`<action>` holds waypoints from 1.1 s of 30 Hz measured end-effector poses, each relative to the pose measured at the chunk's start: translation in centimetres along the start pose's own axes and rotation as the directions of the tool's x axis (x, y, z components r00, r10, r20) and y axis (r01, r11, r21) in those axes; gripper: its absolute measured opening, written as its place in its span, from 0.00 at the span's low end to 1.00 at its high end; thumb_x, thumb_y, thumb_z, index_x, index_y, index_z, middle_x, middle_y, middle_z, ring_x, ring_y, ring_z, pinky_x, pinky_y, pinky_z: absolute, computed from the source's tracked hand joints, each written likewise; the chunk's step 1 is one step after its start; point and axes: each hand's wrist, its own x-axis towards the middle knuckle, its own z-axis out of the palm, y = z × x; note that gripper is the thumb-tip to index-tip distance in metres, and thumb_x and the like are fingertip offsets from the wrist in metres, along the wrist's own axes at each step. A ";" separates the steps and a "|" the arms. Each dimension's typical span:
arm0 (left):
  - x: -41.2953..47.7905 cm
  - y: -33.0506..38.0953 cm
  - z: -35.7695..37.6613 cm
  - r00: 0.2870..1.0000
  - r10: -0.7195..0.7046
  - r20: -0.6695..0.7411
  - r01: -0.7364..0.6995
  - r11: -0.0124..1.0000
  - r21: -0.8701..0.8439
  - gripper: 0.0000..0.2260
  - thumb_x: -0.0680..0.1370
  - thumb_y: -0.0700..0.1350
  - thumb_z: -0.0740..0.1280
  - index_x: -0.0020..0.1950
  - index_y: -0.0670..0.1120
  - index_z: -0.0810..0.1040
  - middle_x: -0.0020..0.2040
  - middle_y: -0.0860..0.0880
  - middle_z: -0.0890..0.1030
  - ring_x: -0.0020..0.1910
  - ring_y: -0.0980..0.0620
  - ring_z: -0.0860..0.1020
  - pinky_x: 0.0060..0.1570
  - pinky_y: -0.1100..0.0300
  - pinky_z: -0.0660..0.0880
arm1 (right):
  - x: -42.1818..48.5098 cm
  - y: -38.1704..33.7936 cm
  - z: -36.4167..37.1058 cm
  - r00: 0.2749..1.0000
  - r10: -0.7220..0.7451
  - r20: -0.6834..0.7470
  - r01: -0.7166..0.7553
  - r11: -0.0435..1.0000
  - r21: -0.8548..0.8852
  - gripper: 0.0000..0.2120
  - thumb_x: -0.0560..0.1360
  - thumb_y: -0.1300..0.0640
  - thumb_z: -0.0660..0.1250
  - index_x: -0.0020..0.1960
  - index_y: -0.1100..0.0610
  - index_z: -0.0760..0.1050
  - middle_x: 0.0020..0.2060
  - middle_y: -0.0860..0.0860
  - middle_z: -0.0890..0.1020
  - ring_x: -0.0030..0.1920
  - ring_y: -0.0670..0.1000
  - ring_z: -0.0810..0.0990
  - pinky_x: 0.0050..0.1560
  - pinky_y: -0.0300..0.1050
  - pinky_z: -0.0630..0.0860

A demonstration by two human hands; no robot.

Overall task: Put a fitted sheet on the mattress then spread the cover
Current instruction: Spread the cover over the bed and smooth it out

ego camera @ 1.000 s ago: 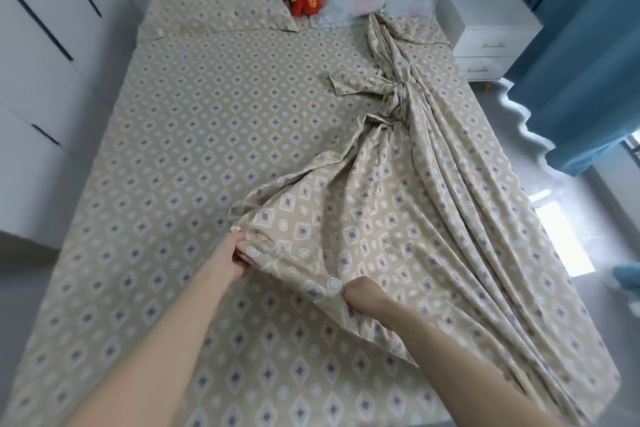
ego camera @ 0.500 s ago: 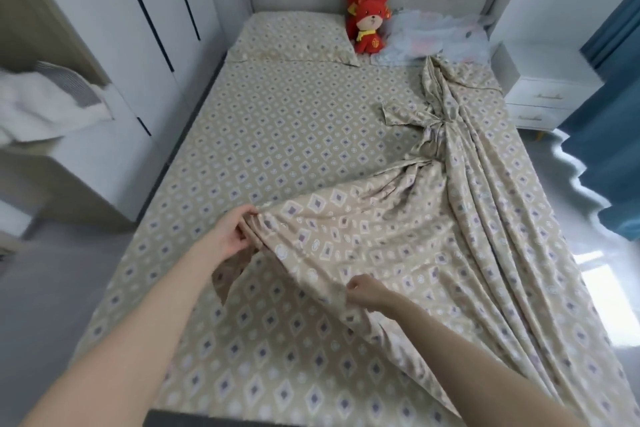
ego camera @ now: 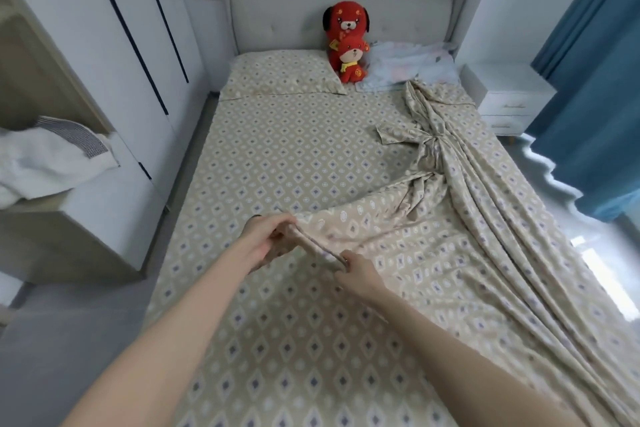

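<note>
Spreading the cover (ego camera: 450, 246), fitted sheet (ego camera: 277, 156) looking already on. Right hand (ego camera: 358, 274) pinching the cover's hem, left hand (ego camera: 263, 239) closing around the same edge just beside it. Beyond the hands and rightward, cover lying bunched and twisted. Next, probably: drawing that edge left across the bed.
</note>
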 end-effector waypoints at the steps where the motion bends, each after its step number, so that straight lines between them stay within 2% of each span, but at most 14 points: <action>1: 0.3 0.4 -0.8 1.000 -0.023 0.008 0.023 0.999 -0.043 0.04 0.68 0.36 0.71 0.38 0.40 0.76 0.33 0.42 0.78 0.31 0.48 0.76 0.36 0.58 0.76 | -0.2 -0.6 0.5 0.999 0.011 -0.038 -0.011 1.000 -0.004 0.09 0.75 0.59 0.59 0.37 0.53 0.65 0.33 0.49 0.72 0.39 0.54 0.73 0.31 0.42 0.64; 3: 1.0 0.4 -2.3 0.997 -0.062 0.042 0.067 0.989 -0.129 0.03 0.68 0.34 0.67 0.38 0.40 0.75 0.36 0.42 0.78 0.34 0.47 0.75 0.39 0.56 0.75 | -0.9 -2.0 1.4 0.996 0.024 -0.091 -0.028 0.999 -0.037 0.12 0.76 0.58 0.59 0.34 0.52 0.61 0.31 0.49 0.71 0.38 0.54 0.71 0.33 0.44 0.63; 7: 0.4 0.6 -4.4 0.989 -0.145 0.017 0.145 0.971 -0.192 0.09 0.72 0.29 0.57 0.34 0.40 0.67 0.33 0.45 0.70 0.32 0.50 0.70 0.24 0.66 0.72 | -2.3 -3.8 3.5 0.994 0.085 -0.066 -0.086 0.996 -0.012 0.14 0.77 0.59 0.57 0.34 0.53 0.59 0.31 0.48 0.67 0.35 0.50 0.67 0.35 0.45 0.62; 9: 0.0 0.6 -5.4 0.987 -0.153 0.036 0.157 0.971 -0.177 0.13 0.75 0.28 0.51 0.32 0.39 0.64 0.31 0.43 0.70 0.32 0.49 0.70 0.25 0.64 0.72 | -3.1 -4.3 4.5 0.992 0.129 0.005 -0.129 0.992 -0.016 0.12 0.76 0.58 0.58 0.35 0.53 0.60 0.33 0.48 0.67 0.34 0.47 0.65 0.34 0.43 0.62; 12: -1.2 1.0 -7.5 0.980 -0.184 0.072 0.194 0.966 -0.174 0.15 0.73 0.29 0.49 0.30 0.37 0.69 0.29 0.41 0.74 0.30 0.45 0.74 0.27 0.62 0.74 | -3.9 -5.0 5.6 0.976 0.172 0.136 -0.164 0.984 -0.069 0.07 0.76 0.54 0.63 0.50 0.56 0.68 0.43 0.51 0.72 0.41 0.49 0.71 0.38 0.43 0.66; 15: -2.1 1.2 -9.3 0.962 -0.266 0.061 0.273 0.938 -0.214 0.04 0.69 0.35 0.56 0.37 0.38 0.70 0.31 0.43 0.75 0.25 0.47 0.76 0.20 0.65 0.73 | -4.1 -5.4 6.6 0.970 0.197 0.145 -0.177 0.975 -0.138 0.27 0.73 0.54 0.69 0.68 0.59 0.63 0.58 0.55 0.74 0.54 0.53 0.74 0.47 0.42 0.68; 17: -2.5 1.2 -10.0 0.954 -0.290 0.081 0.300 0.937 -0.178 0.09 0.77 0.44 0.61 0.41 0.39 0.72 0.33 0.43 0.78 0.29 0.47 0.78 0.23 0.62 0.76 | -4.0 -6.1 7.1 0.969 0.214 0.125 -0.188 0.963 -0.194 0.27 0.74 0.56 0.67 0.70 0.58 0.65 0.64 0.55 0.74 0.60 0.55 0.74 0.53 0.42 0.70; 19: -2.7 1.5 -10.5 0.955 -0.289 0.063 0.294 0.951 -0.096 0.12 0.77 0.49 0.67 0.42 0.41 0.75 0.32 0.44 0.81 0.32 0.48 0.79 0.27 0.60 0.78 | -3.6 -6.8 7.6 0.967 0.227 0.119 -0.195 0.953 -0.231 0.16 0.75 0.56 0.63 0.61 0.60 0.74 0.58 0.57 0.79 0.57 0.57 0.77 0.50 0.44 0.72; 21: -2.1 1.6 -11.3 0.961 -0.274 0.026 0.273 0.962 0.021 0.06 0.76 0.44 0.70 0.46 0.42 0.76 0.32 0.46 0.80 0.32 0.50 0.78 0.29 0.59 0.77 | -3.2 -7.3 8.0 0.966 0.246 0.078 -0.222 0.947 -0.233 0.07 0.75 0.56 0.62 0.46 0.60 0.73 0.45 0.55 0.79 0.47 0.56 0.78 0.41 0.43 0.71; 24: -0.9 2.0 -13.3 0.963 -0.264 0.048 0.260 0.962 0.087 0.04 0.77 0.37 0.66 0.43 0.41 0.74 0.36 0.45 0.76 0.34 0.51 0.76 0.29 0.60 0.79 | -3.2 -7.5 8.4 0.962 0.272 0.027 -0.259 0.939 -0.227 0.12 0.76 0.54 0.63 0.36 0.56 0.67 0.36 0.52 0.74 0.39 0.53 0.74 0.37 0.42 0.68; 26: 0.0 2.3 -14.5 0.966 -0.248 0.076 0.239 0.965 0.110 0.06 0.78 0.34 0.63 0.42 0.39 0.74 0.39 0.44 0.74 0.37 0.51 0.74 0.39 0.60 0.79 | -3.5 -7.6 8.7 0.955 0.295 -0.005 -0.290 0.937 -0.197 0.14 0.75 0.55 0.63 0.33 0.55 0.64 0.32 0.50 0.72 0.33 0.50 0.71 0.33 0.42 0.66; 29: 1.0 2.6 -16.3 0.982 -0.174 0.077 0.144 0.944 0.298 0.09 0.74 0.30 0.62 0.38 0.40 0.75 0.36 0.45 0.77 0.32 0.52 0.76 0.30 0.61 0.77 | -3.9 -8.1 9.8 0.940 0.340 -0.026 -0.340 0.926 -0.165 0.14 0.75 0.56 0.63 0.33 0.55 0.65 0.32 0.49 0.72 0.33 0.48 0.70 0.30 0.41 0.65; 31: 2.1 2.6 -17.9 0.996 -0.073 0.041 0.047 0.887 0.460 0.08 0.71 0.29 0.62 0.39 0.40 0.76 0.40 0.42 0.78 0.35 0.49 0.77 0.32 0.60 0.77 | -4.4 -8.6 11.3 0.931 0.359 -0.056 -0.364 0.918 -0.155 0.14 0.75 0.56 0.63 0.33 0.55 0.64 0.32 0.50 0.71 0.32 0.48 0.68 0.29 0.40 0.63; 33: 2.9 2.7 -19.5 0.994 -0.034 0.107 -0.029 0.841 0.540 0.07 0.72 0.29 0.63 0.45 0.37 0.77 0.45 0.40 0.79 0.37 0.49 0.78 0.33 0.60 0.79 | -5.0 -9.5 13.2 0.915 0.390 -0.097 -0.401 0.906 -0.135 0.14 0.74 0.56 0.62 0.32 0.55 0.63 0.31 0.49 0.70 0.32 0.47 0.68 0.30 0.40 0.63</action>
